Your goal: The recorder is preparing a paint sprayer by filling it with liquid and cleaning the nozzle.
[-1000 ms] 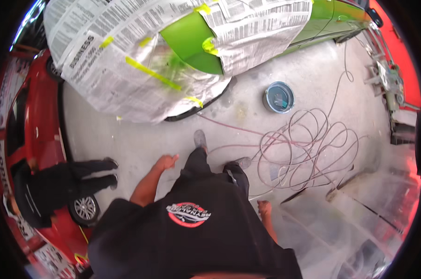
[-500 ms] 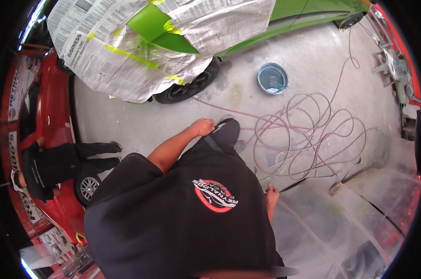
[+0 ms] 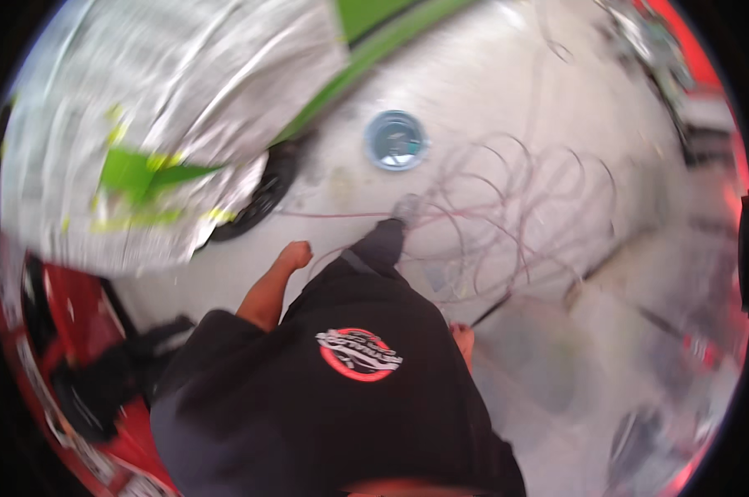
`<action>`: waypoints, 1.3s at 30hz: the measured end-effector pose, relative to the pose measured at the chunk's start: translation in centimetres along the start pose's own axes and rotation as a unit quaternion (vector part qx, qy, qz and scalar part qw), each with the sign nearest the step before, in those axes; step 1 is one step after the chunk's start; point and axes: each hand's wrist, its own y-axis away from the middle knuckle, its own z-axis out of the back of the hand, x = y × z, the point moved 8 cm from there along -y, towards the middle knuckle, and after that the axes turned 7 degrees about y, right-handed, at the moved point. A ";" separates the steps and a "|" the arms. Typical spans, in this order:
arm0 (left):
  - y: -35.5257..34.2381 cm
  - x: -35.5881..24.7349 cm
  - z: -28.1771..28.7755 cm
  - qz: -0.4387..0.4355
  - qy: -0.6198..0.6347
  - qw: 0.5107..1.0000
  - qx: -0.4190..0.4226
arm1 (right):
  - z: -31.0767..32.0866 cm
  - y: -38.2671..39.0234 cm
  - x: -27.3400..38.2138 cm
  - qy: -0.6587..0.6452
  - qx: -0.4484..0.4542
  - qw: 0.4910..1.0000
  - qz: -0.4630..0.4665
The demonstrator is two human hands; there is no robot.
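Observation:
My left hand (image 3: pixel 295 254) is out in front of my left hip, its fingers curled into a fist; whatever it may hold is hidden. It touches none of the things around it. Down at my right side, my right hand (image 3: pixel 463 335) shows only in part beside my dark shirt, its fingers smeared by motion. Ahead on the left is a green car (image 3: pixel 366 62), its front largely covered with newspaper (image 3: pixel 217 66) and yellow tape (image 3: pixel 138 219). A blue bucket (image 3: pixel 397 141) with liquid in it stands on the floor ahead of me.
A thin reddish hose (image 3: pixel 519 228) lies in loose loops on the grey floor ahead right. Clear plastic sheeting (image 3: pixel 540 373) spreads at the right. A red car (image 3: pixel 76 306) is at the left, with a person in dark clothes (image 3: pixel 101 381) by it.
My view has turned, so the green car and bucket sit further left in it. My left hand has drawn back from above my leg and swung left. I have taken a step forward.

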 end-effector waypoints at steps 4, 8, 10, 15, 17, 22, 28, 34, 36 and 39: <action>-7.0 -9.5 7.7 -0.081 0.023 0.996 -0.009 | 6.3 -7.6 0.0 -0.128 -0.090 0.987 -0.040; -14.6 -18.9 17.7 -0.059 0.014 0.998 -0.025 | 14.0 -12.0 1.5 -0.199 -0.176 0.963 -0.049; -18.6 -24.8 23.1 -0.056 0.000 0.997 -0.046 | 16.9 -13.1 2.8 -0.101 -0.149 0.982 -0.058; -26.7 -38.7 31.1 -0.136 0.018 0.986 -0.098 | 19.9 -15.4 4.5 -0.066 -0.070 0.992 -0.087; -30.0 -43.1 32.1 -0.197 0.034 0.973 -0.118 | 19.7 -17.6 4.6 -0.069 -0.014 0.995 -0.064; -39.0 -47.4 32.1 -0.189 -0.091 0.972 -0.102 | 26.1 -30.1 3.2 -0.020 0.042 0.998 -0.033; -42.3 -50.5 30.9 -0.021 -0.070 0.997 -0.011 | 48.8 -47.0 3.3 -0.180 0.001 0.983 -0.031; -46.7 -62.8 40.3 0.039 0.104 0.969 -0.220 | 65.5 -65.8 7.2 -0.109 0.035 0.990 0.081; -48.5 -66.7 42.9 0.046 0.142 0.961 -0.231 | 67.8 -71.7 11.4 -0.051 0.111 0.986 0.111; -52.0 -72.4 45.0 0.026 0.158 0.957 -0.241 | 73.5 -77.8 17.0 0.042 0.028 0.991 0.125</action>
